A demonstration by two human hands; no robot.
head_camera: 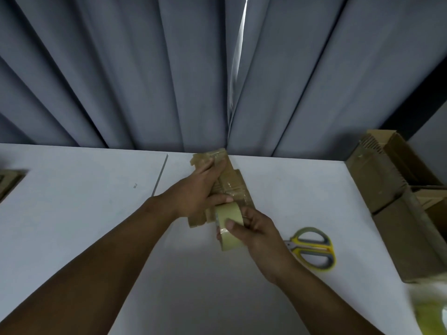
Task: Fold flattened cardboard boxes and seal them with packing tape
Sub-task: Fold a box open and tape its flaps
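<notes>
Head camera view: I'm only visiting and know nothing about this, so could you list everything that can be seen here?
cardboard box: one, brown, partly taped, at the table's centre
tape roll: one, pale yellow, at the box's near end
scissors: one pair, yellow and grey handles, on the table right of the hands
cardboard cartons: several, brown, at the table's right edge
cardboard piece: one, brown, far left, cut off by the frame
yellowish object: one, bottom right corner, too blurred to identify
table: one, white
curtain: grey, pleated, behind the table
left hand: one, grips the box
right hand: one, holds the tape roll
</notes>
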